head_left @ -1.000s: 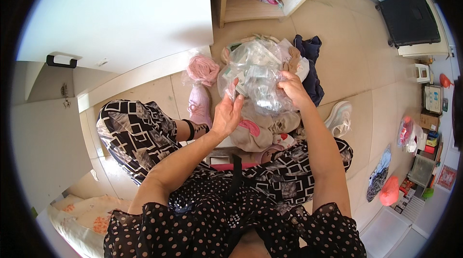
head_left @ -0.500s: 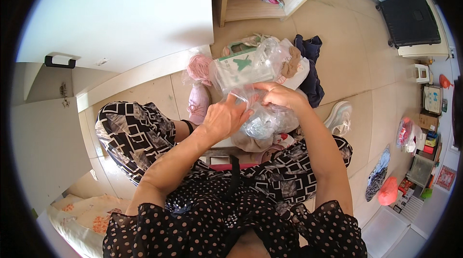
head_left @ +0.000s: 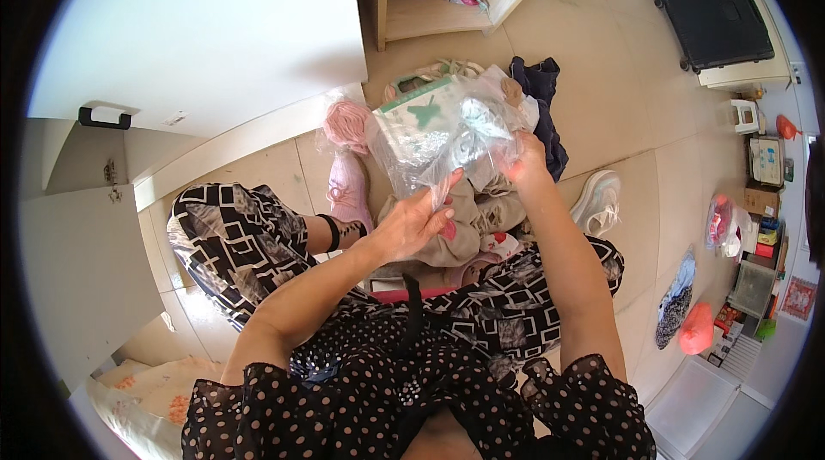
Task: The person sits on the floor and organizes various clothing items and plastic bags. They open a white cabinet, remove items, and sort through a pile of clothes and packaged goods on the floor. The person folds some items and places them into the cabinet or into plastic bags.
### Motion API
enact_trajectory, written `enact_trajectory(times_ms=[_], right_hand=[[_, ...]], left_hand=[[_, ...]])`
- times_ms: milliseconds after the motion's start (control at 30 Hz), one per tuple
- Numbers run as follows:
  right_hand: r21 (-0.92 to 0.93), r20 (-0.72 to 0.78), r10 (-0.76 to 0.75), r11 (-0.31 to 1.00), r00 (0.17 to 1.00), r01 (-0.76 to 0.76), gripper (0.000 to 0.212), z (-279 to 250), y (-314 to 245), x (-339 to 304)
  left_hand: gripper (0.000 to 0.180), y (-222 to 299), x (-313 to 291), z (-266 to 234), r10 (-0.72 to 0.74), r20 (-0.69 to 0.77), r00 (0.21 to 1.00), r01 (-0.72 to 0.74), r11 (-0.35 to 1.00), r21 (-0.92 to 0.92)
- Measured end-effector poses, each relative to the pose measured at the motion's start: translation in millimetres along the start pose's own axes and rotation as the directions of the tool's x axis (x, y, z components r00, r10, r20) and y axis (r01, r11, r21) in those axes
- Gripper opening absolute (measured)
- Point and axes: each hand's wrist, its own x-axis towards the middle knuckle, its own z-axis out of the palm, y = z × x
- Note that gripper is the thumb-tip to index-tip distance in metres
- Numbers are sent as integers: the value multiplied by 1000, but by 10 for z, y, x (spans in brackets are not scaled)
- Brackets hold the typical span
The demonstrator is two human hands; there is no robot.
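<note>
My left hand (head_left: 414,221) pinches the near edge of a large clear plastic bag (head_left: 404,169), fingers closed on the film. Inside that bag lies a flat white and green package (head_left: 423,116). At the bag's right side, my right hand (head_left: 528,161) grips a crumpled clear plastic bundle (head_left: 478,135) with something pale blue in it. Whether the bundle is inside the large bag or over it, I cannot tell. Below my hands is a heap of beige cloth (head_left: 455,241). A ball of pink yarn (head_left: 347,125) in clear plastic sits left of the large bag.
Dark navy cloth (head_left: 550,120) lies to the right of the pile. My feet wear a pink shoe (head_left: 348,189) and a white shoe (head_left: 599,202). A white cabinet door (head_left: 206,21) stands at left, a wooden shelf (head_left: 447,17) ahead. A black suitcase (head_left: 718,21) is far right.
My right hand has moved away from me, carrying the crumpled bundle up beside the package. The beige cloth beneath is now more exposed. My left hand stays low on the bag's edge.
</note>
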Motion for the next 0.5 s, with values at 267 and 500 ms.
enact_trajectory(times_ms=[267, 500], right_hand=[[164, 109, -309, 943, 945, 290, 59, 336, 162, -323], [11, 116, -285, 958, 951, 286, 55, 211, 303, -69]], left_hand=[[55, 17, 70, 101, -9, 7, 1000, 11, 871, -491], [52, 76, 155, -191, -88, -123, 989, -23, 713, -701]])
